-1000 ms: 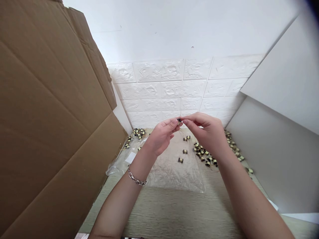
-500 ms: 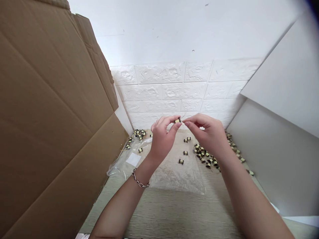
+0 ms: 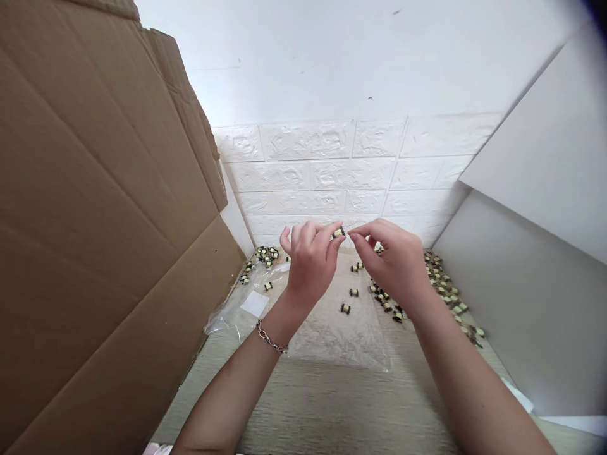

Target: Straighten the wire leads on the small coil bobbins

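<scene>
My left hand (image 3: 310, 259) is raised above the table and pinches a small yellow-and-black coil bobbin (image 3: 338, 232) between thumb and forefinger. My right hand (image 3: 396, 259) is closed in a pinch just right of the bobbin, at a thin wire that sticks out of it. A chain bracelet (image 3: 271, 340) hangs on my left wrist. Below the hands lies a clear plastic bag (image 3: 332, 328) with three loose bobbins (image 3: 353, 292) on it.
A large brown cardboard sheet (image 3: 95, 240) leans along the left side. A grey-white panel (image 3: 531, 278) stands on the right. Piles of bobbins lie at the back left (image 3: 263, 256) and along the right (image 3: 448, 291). A white brick-pattern wall (image 3: 341, 170) closes the back.
Both hands have stayed close together at the bobbin. The left fingers have shifted and turned it slightly, and the right hand's pinch has dropped a little.
</scene>
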Demonstrator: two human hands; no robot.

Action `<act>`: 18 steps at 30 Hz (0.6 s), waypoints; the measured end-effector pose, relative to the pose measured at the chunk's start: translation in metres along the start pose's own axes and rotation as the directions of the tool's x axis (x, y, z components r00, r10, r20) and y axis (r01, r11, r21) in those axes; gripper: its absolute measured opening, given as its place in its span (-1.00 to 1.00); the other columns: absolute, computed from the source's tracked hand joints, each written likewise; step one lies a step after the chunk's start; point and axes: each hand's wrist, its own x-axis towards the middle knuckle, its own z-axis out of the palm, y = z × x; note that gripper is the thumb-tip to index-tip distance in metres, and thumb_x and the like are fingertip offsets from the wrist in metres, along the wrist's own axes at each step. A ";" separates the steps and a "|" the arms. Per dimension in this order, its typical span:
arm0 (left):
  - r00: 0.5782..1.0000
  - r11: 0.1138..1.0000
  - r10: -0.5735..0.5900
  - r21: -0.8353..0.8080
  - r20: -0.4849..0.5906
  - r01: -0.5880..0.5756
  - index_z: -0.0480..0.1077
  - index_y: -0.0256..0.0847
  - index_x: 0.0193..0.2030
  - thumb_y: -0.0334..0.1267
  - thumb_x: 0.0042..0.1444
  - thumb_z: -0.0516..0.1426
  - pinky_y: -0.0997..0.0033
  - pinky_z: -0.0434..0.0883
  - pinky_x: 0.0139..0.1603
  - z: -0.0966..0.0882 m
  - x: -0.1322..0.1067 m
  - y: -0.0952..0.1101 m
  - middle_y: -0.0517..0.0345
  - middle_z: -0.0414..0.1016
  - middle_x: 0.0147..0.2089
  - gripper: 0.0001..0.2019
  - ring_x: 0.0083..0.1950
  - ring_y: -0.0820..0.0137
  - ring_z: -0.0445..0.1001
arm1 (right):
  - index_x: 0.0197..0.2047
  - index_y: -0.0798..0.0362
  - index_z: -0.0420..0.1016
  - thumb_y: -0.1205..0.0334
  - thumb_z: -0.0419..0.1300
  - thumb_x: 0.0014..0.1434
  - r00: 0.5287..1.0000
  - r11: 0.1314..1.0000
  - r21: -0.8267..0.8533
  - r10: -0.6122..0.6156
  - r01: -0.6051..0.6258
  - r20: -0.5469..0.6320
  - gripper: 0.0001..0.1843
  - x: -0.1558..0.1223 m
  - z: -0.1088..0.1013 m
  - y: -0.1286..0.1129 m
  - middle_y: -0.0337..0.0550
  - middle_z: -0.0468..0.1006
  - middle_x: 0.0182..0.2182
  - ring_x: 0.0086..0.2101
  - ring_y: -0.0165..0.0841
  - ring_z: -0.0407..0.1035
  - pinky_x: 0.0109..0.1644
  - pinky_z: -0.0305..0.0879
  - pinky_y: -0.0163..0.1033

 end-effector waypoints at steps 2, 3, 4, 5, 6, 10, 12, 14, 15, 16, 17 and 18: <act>0.999 0.998 0.034 0.050 -0.023 -0.033 0.36 -0.07 -0.16 -0.16 0.11 -0.01 0.16 -0.06 0.08 0.000 0.000 -0.001 0.17 0.35 -0.35 -0.79 -0.22 0.39 0.27 | -0.40 0.02 0.41 0.29 0.06 0.09 1.000 1.000 -0.029 -0.010 0.010 0.000 -0.88 0.000 0.001 0.000 -0.29 0.44 -0.49 -0.47 -0.48 0.28 -0.37 0.14 -0.34; 0.998 0.995 0.057 0.079 -0.036 -0.054 0.36 -0.07 -0.16 -0.17 0.11 -0.01 0.15 -0.07 0.08 0.001 -0.001 -0.001 0.16 0.35 -0.35 -0.79 -0.23 0.39 0.26 | -0.39 0.03 0.40 0.29 0.05 0.09 1.000 0.999 -0.042 -0.014 0.014 -0.001 -0.89 -0.001 0.002 -0.001 -0.29 0.44 -0.48 -0.47 -0.48 0.28 -0.37 0.14 -0.34; 0.995 0.991 0.082 0.109 -0.052 -0.076 0.36 -0.08 -0.16 -0.17 0.11 -0.01 0.15 -0.07 0.08 0.001 -0.001 -0.002 0.16 0.35 -0.37 -0.79 -0.23 0.39 0.26 | -0.39 0.03 0.40 0.28 0.05 0.09 1.000 0.998 -0.055 -0.019 0.019 -0.002 -0.88 -0.001 0.003 -0.001 -0.28 0.44 -0.47 -0.47 -0.48 0.28 -0.37 0.14 -0.34; 0.992 0.985 0.109 0.138 -0.066 -0.100 0.36 -0.08 -0.16 -0.18 0.10 -0.01 0.15 -0.07 0.08 0.002 -0.001 -0.003 0.17 0.35 -0.38 -0.79 -0.24 0.39 0.26 | -0.38 0.03 0.40 0.28 0.04 0.10 1.000 0.997 -0.070 -0.023 0.023 -0.002 -0.88 -0.002 0.004 -0.002 -0.28 0.44 -0.46 -0.48 -0.48 0.27 -0.37 0.14 -0.34; 0.987 0.978 0.137 0.167 -0.082 -0.122 0.36 -0.08 -0.16 -0.19 0.10 0.00 0.14 -0.08 0.08 0.002 -0.002 -0.003 0.17 0.35 -0.40 -0.80 -0.25 0.39 0.26 | -0.37 0.03 0.40 0.28 0.04 0.10 1.000 0.996 -0.086 -0.025 0.024 -0.002 -0.88 -0.002 0.005 -0.002 -0.28 0.44 -0.46 -0.48 -0.48 0.27 -0.37 0.14 -0.34; 0.968 0.946 0.229 0.257 -0.105 -0.196 0.34 -0.09 -0.15 -0.23 0.09 0.02 0.14 -0.10 0.08 0.004 -0.003 -0.005 0.19 0.35 -0.42 -0.81 -0.24 0.39 0.26 | -0.39 0.05 0.37 0.28 0.01 0.11 0.999 0.992 -0.126 -0.025 0.027 0.020 -0.87 -0.003 0.008 -0.004 -0.26 0.41 -0.46 -0.47 -0.47 0.25 -0.38 0.13 -0.35; 0.961 0.933 0.256 0.287 -0.104 -0.218 0.34 -0.10 -0.14 -0.25 0.09 0.03 0.13 -0.10 0.08 0.004 -0.004 -0.005 0.18 0.35 -0.42 -0.81 -0.24 0.39 0.26 | -0.41 0.06 0.36 0.29 0.01 0.11 0.999 0.990 -0.135 -0.027 0.029 0.020 -0.86 -0.003 0.009 -0.005 -0.25 0.39 -0.48 -0.47 -0.47 0.24 -0.40 0.12 -0.35; 0.955 0.921 0.276 0.312 -0.104 -0.232 0.33 -0.10 -0.14 -0.27 0.09 0.02 0.13 -0.11 0.08 0.004 -0.004 -0.004 0.18 0.35 -0.42 -0.81 -0.24 0.39 0.26 | -0.42 0.07 0.35 0.29 0.00 0.12 1.000 0.989 -0.147 -0.028 0.030 0.014 -0.86 -0.004 0.010 -0.005 -0.25 0.37 -0.49 -0.49 -0.48 0.23 -0.41 0.10 -0.36; 0.955 0.918 0.280 0.319 -0.100 -0.236 0.33 -0.10 -0.15 -0.28 0.09 0.02 0.13 -0.10 0.07 0.004 -0.004 -0.004 0.18 0.35 -0.41 -0.81 -0.24 0.39 0.26 | -0.42 0.07 0.34 0.29 -0.01 0.12 0.999 0.987 -0.155 -0.031 0.033 0.016 -0.85 -0.005 0.010 -0.005 -0.24 0.37 -0.50 -0.49 -0.48 0.22 -0.42 0.10 -0.36; 0.957 0.918 0.276 0.320 -0.086 -0.236 0.33 -0.10 -0.15 -0.29 0.10 0.01 0.13 -0.09 0.07 0.004 -0.004 -0.004 0.18 0.35 -0.41 -0.82 -0.24 0.39 0.25 | -0.42 0.07 0.34 0.29 -0.01 0.13 0.999 0.986 -0.164 -0.036 0.039 0.022 -0.84 -0.005 0.010 -0.004 -0.24 0.36 -0.50 -0.49 -0.47 0.22 -0.42 0.09 -0.36; 0.961 0.920 0.267 0.315 -0.068 -0.233 0.33 -0.11 -0.16 -0.30 0.10 0.01 0.14 -0.06 0.06 0.004 -0.005 -0.003 0.18 0.34 -0.41 -0.82 -0.24 0.39 0.25 | -0.43 0.08 0.34 0.28 -0.02 0.13 0.998 0.983 -0.176 -0.043 0.048 0.035 -0.83 -0.005 0.011 -0.004 -0.23 0.36 -0.51 -0.50 -0.47 0.22 -0.43 0.09 -0.35; 0.967 0.925 0.253 0.303 -0.043 -0.229 0.33 -0.11 -0.16 -0.31 0.10 0.00 0.15 -0.04 0.04 0.004 -0.005 -0.003 0.18 0.34 -0.41 -0.82 -0.25 0.39 0.25 | -0.44 0.08 0.34 0.28 -0.03 0.13 0.997 0.980 -0.190 -0.053 0.062 0.053 -0.81 -0.005 0.011 -0.003 -0.22 0.35 -0.51 -0.50 -0.47 0.21 -0.43 0.08 -0.35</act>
